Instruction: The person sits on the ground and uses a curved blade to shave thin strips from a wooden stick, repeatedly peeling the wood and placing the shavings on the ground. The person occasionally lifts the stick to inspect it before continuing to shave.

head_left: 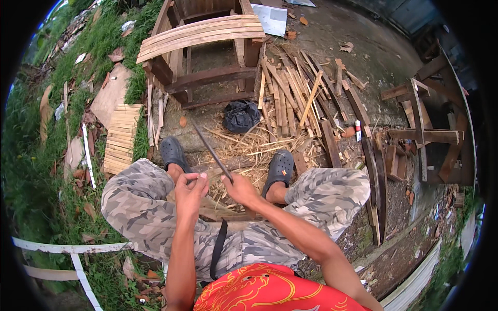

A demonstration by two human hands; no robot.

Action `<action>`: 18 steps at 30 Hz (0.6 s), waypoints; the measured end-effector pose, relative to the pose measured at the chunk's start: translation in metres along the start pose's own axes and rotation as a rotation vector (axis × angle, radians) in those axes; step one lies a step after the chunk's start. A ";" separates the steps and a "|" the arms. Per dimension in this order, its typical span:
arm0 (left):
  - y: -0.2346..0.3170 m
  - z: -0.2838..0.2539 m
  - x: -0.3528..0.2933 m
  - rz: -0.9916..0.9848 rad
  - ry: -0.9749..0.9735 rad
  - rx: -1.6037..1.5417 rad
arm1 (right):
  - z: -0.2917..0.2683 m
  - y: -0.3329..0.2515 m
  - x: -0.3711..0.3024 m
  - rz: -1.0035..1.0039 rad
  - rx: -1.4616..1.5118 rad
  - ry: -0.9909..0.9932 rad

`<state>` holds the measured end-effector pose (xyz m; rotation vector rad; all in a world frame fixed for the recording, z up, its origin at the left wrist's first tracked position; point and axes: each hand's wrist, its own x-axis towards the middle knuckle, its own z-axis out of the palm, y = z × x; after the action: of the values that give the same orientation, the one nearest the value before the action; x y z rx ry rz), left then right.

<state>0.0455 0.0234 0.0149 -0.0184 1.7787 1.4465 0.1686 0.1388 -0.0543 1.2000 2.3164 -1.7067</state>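
My right hand [241, 191] is closed round the handle end of a long, narrow dark blade [211, 149], which looks like a machete. The blade slants away from me, its tip up and to the left above the ground between my feet. My left hand [190, 193] is beside it, apart from the right hand, fingers curled and pressed together. What they hold, if anything, is too small to make out. Pale wood shavings and split strips [254, 144] lie beneath and beyond the blade. A crumpled black plastic bag [241, 116] sits among them.
A wooden frame [212, 80] topped with pale slats [202, 35] stands ahead. Right of it lies a heap of wood strips [290, 98]. A slatted bamboo panel [122, 136] rests on grass at left. Dark boards [374, 181], a white-and-red tube [358, 130] and upturned furniture [423, 132] are at right.
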 end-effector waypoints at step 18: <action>-0.017 -0.040 0.002 -0.198 -0.196 -0.087 | 0.069 0.064 0.014 -0.089 -0.125 0.009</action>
<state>0.0294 -0.0141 0.0003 -0.0915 1.5108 1.3339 0.1683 0.0963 -0.1393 1.1009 2.4759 -1.5564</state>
